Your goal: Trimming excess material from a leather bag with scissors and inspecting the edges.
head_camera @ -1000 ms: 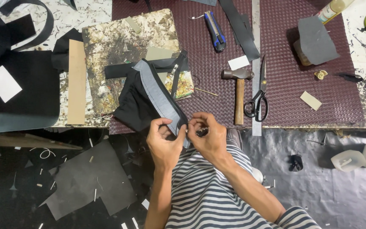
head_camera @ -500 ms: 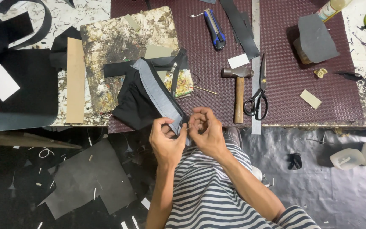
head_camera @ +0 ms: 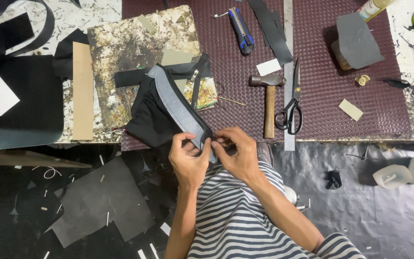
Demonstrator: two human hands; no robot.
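Note:
A black fabric piece with a grey strip along its edge (head_camera: 176,108) droops off the front of the workbench toward my lap. My left hand (head_camera: 188,160) pinches the near end of the grey strip from the left. My right hand (head_camera: 238,153) pinches the same end from the right, with its fingertips touching the strip beside the left thumb. Both hands sit close together just below the bench's front edge, above my striped shirt. The near tip of the strip is hidden between my fingers.
On the maroon mat (head_camera: 322,91) lie a hammer (head_camera: 268,98), scissors (head_camera: 291,103), a metal ruler (head_camera: 288,72), a blue utility knife (head_camera: 240,24) and black straps. A stained board (head_camera: 135,52) and a cardboard strip (head_camera: 82,91) lie left. Black scraps litter the floor.
Both hands stay pinched on the grey strip's near end, and the fingers have shifted slightly along it. The fabric has barely moved.

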